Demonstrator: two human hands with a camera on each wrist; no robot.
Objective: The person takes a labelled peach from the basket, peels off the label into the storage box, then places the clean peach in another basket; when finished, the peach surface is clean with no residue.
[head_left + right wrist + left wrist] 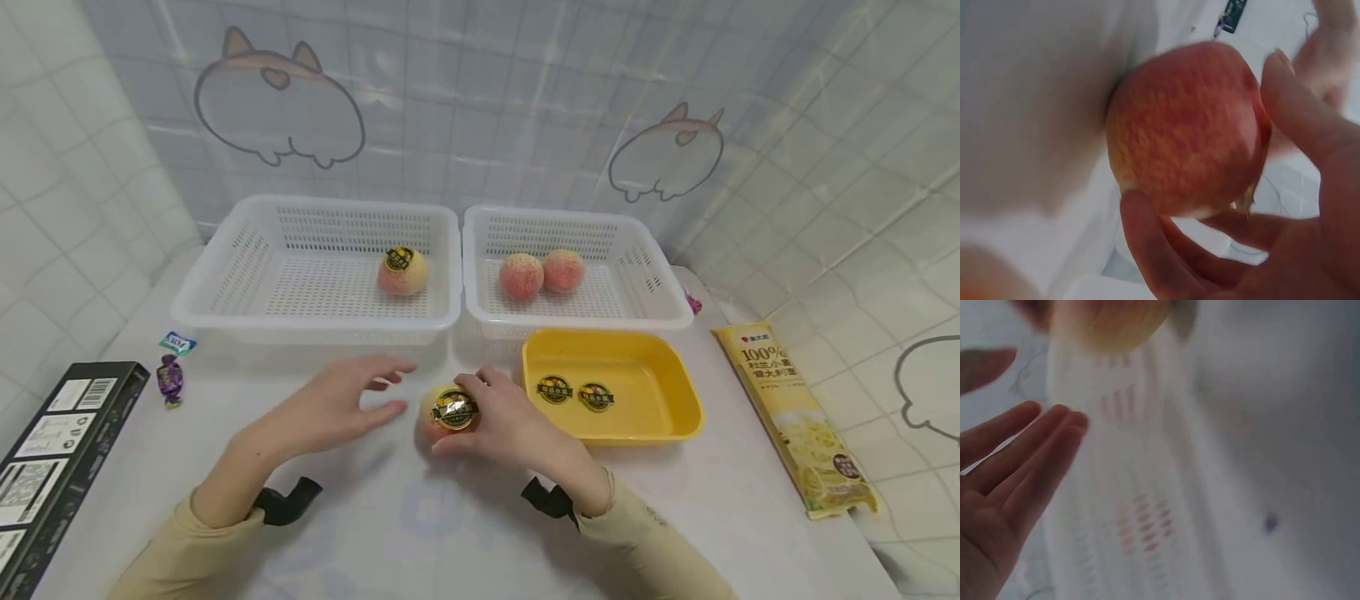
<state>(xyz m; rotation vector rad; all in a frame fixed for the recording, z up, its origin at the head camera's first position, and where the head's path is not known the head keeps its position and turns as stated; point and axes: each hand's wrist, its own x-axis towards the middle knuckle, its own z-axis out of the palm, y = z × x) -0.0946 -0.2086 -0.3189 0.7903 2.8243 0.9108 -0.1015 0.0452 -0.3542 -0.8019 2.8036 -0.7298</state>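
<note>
Under the right hand (510,421), the stickered peach (448,412) is half hidden.

Bare table (420,533) open near edge; baskets (315,325) and yellow tray (678,400) block far side

Readable text: only the yellow pasta packet (797,417) at the right edge of the desk, which shows "100%" in big digits, with Chinese characters under it, too small to read. Black box (52,454) on the left: white labels with a barcode, print illegible. Round black-gold stickers on the peaches and in the yellow tray (611,385): lettering unreadable.
</note>
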